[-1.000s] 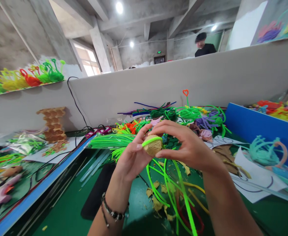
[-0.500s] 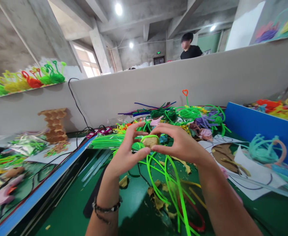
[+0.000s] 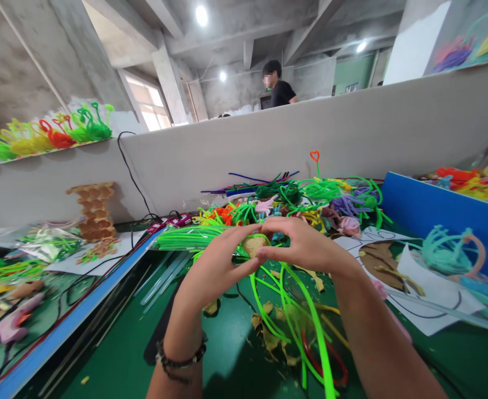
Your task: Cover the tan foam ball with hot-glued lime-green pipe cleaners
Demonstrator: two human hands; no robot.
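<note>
Both hands meet around a small tan, foam-like piece (image 3: pixel 253 246) with a bright green pipe cleaner (image 3: pixel 247 238) along its upper edge. My left hand (image 3: pixel 217 263) curves round the piece from the left, fingers over the top and thumb below. From the right, my right hand (image 3: pixel 310 244) grips its edge between thumb and bent fingers. Under the hands, long loose green pipe cleaners (image 3: pixel 326 354) trail over the green tabletop. Torn tan scraps (image 3: pixel 269 339) lie among them. My fingers hide parts of the piece.
Behind the hands lie a plastic-wrapped bundle of green pipe cleaners (image 3: pixel 186 242) and a colourful pile. A pink glue gun (image 3: pixel 13 324) rests at left, near an egg-carton stack (image 3: pixel 94 210). At right stands a blue panel (image 3: pixel 443 227). Beyond the partition (image 3: pixel 227 144) is a person (image 3: pixel 282 91).
My left hand's fingers have come down and closed over the piece, which has turned slightly. The right fingers have shifted over its top. The person beyond the partition has moved left.
</note>
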